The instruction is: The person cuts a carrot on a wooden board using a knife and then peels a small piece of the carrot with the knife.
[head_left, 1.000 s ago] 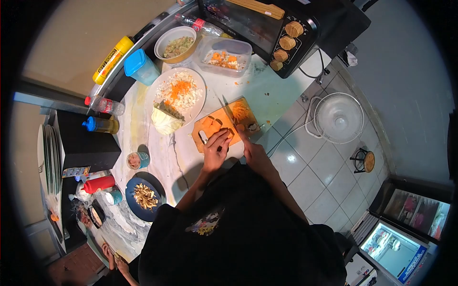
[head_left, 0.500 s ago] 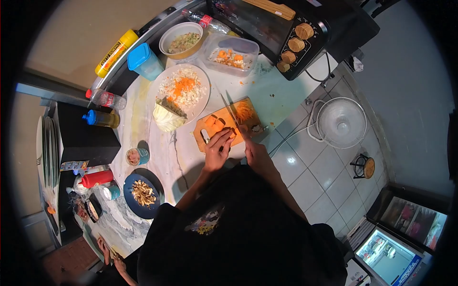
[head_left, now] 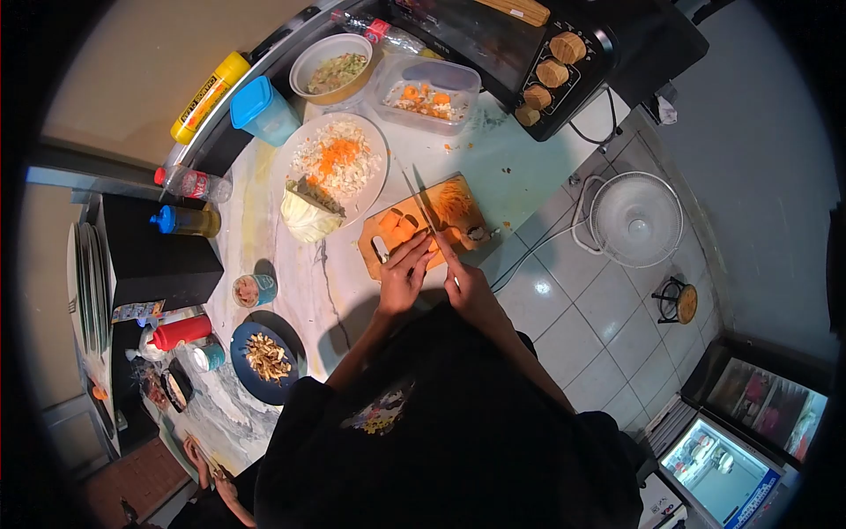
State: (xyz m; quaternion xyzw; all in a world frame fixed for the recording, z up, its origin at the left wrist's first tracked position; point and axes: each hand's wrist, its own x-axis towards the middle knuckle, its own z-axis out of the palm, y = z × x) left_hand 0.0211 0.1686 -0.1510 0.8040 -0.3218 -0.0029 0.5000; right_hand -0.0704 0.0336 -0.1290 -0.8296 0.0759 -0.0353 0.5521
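Observation:
A wooden cutting board (head_left: 374, 232) lies on the counter in front of me. My left hand (head_left: 403, 278) is closed, its fingertips pressing a carrot piece (head_left: 434, 253) against the board. Gripped in my right hand (head_left: 469, 289) is a knife (head_left: 420, 204), its long blade pointing away from me beside my left fingertips. Orange carrot chunks (head_left: 398, 224) sit left of the blade, and a heap of carrot shreds (head_left: 453, 201) rests to its right. The knife's handle is mostly hidden by my right hand.
Beyond the board stand a plate (head_left: 381, 145) of chopped cabbage and carrot, a clear plastic container (head_left: 401, 113) and a bowl (head_left: 304, 88). A dark plate (head_left: 242, 363) of brown strips is at left. Another person's hands (head_left: 220, 485) show at lower left. A toaster oven (head_left: 493, 53) stands behind.
My right hand and the knife have shifted left and closer to my left fingers. My left hand still presses the carrot piece. The whole view has tilted slightly.

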